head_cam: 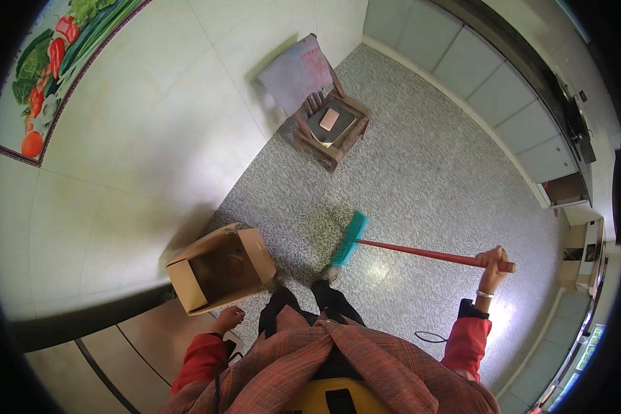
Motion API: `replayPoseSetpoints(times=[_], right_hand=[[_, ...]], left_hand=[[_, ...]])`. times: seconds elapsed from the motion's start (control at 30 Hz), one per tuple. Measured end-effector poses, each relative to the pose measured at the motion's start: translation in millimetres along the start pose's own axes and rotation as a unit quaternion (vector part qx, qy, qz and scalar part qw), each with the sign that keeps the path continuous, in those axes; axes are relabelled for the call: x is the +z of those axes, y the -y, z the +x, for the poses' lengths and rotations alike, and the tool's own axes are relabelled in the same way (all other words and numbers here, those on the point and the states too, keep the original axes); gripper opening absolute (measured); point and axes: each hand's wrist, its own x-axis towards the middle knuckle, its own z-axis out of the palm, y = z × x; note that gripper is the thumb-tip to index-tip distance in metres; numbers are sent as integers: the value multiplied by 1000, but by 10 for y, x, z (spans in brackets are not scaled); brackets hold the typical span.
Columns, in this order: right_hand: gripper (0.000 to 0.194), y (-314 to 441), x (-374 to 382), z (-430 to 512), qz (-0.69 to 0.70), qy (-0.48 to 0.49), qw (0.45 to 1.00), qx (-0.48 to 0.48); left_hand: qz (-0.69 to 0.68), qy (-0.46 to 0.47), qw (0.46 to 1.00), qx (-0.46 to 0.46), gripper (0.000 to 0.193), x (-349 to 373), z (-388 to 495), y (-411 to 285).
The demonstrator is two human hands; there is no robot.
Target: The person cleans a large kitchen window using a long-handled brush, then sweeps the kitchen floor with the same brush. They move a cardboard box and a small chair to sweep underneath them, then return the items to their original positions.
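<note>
My right hand (493, 266) is closed around the upper end of the red handle of a broom (424, 252), out to the right of my body. The broom's teal head (351, 238) rests on the speckled floor just ahead of my shoes. Low on the left, my left hand (231, 317) hangs by my side with its fingers curled, and it seems to hold nothing. The nearest thing to it is an open cardboard box (190, 287) on the floor, its flaps spread and its inside dark.
Against the tiled wall stands a wooden chair (365, 115) with a cloth (295, 75) over its back and a pink object (329, 119) on its seat. Pale cabinets (486, 70) line the right side, one compartment open. A brown-panelled unit (150, 336) is at lower left.
</note>
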Motion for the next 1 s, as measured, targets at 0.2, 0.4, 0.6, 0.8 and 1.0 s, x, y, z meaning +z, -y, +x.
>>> replayPoseSetpoints(times=[0.2,0.4,0.6,0.8,1.0], right_hand=[[37,540,690,-79,112,19,992,-56],[36,1382,1591,34,199,67,976,-50],[40,1291,2642,81,292,65,954,0],[14,167,3939,-452,58,292,948,110],[5,175,3476,-707,-31,337,928,159]], left_hand=[[141,-9,989,53,28,-155,133,-557],[186,-22,947,260,28,-399,587,-1968],[82,-31,881,465,55,-373,938,-3611],[260,-100,890,360,38,-580,2223,-3813],[282,105,861,411,11,140,2914,-3292]])
